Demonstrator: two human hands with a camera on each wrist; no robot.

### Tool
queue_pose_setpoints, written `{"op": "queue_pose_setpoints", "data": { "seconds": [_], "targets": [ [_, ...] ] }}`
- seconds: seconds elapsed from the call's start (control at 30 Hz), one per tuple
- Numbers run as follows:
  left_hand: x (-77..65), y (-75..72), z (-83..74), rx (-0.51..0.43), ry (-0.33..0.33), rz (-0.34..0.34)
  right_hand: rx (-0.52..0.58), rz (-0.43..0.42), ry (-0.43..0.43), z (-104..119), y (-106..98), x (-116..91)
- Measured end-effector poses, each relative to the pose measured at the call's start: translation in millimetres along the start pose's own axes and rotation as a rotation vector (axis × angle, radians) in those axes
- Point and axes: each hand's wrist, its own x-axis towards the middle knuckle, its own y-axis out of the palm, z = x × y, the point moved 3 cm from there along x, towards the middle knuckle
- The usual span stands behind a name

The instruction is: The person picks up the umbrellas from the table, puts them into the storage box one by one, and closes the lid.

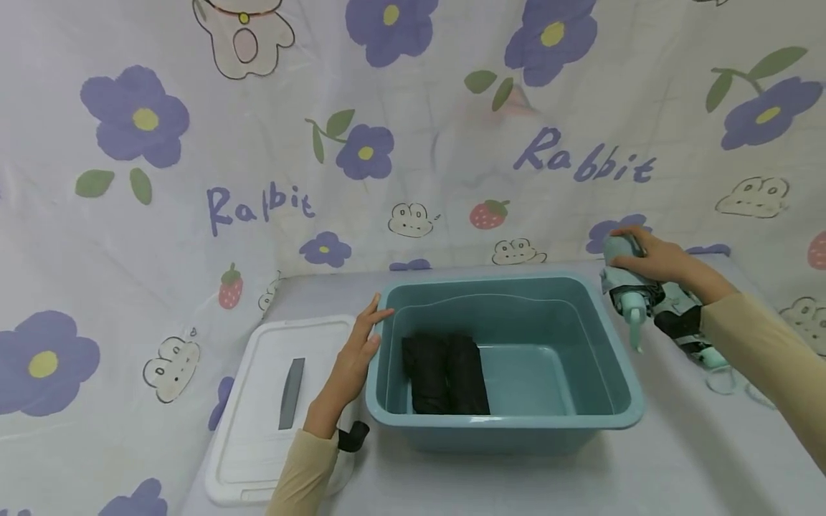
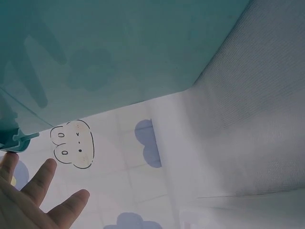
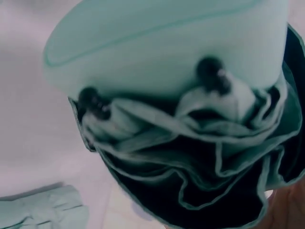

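Note:
My right hand grips a folded mint-green umbrella above the table, just beyond the right rim of a blue-green plastic tub. The umbrella's handle points downward. Its pale handle end and gathered dark-lined fabric fill the right wrist view. My left hand rests against the tub's left rim, fingers extended. In the left wrist view those spread fingers show beside the tub's outer wall. Two black rolled bundles lie side by side in the tub's left half.
Right of the tub, partly behind my right forearm, lies another mint-green umbrella with a dark band and a cord loop. A white lid with a grey handle is at the left, partly behind my left arm. Patterned sheeting hangs behind the table.

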Motion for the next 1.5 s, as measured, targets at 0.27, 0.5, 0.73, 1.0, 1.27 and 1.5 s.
{"op": "queue_pose_setpoints", "data": {
  "seconds": [0.27,0.5,0.73,1.0,1.27,1.5],
  "targets": [
    [0.5,-1.8,-1.1,-0.023,0.006,0.024,0.039,-0.004,0.007,26.0,-16.0,-14.5],
    [1.4,-4.4,-2.2,0.01,0.012,0.023,0.037,-0.022,-0.013,57.0,-33.1,-20.9],
    [3.4,-12.7,-24.8,0.007,0.006,0.023,0.023,-0.032,-0.033,84.9,-34.6,-25.7],
    [1.8,-12.0,-37.1,-0.002,0.006,0.036,0.038,-0.003,-0.082,98.2,-20.8,-31.2],
    [2.3,-4.7,-2.9,0.016,0.028,0.022,0.012,0.038,-0.155,119.2,-6.7,-34.5],
    [2.0,-4.2,-4.6,0.021,0.034,0.018,0.019,0.044,-0.195,133.4,4.5,-35.2]
  ]
}}
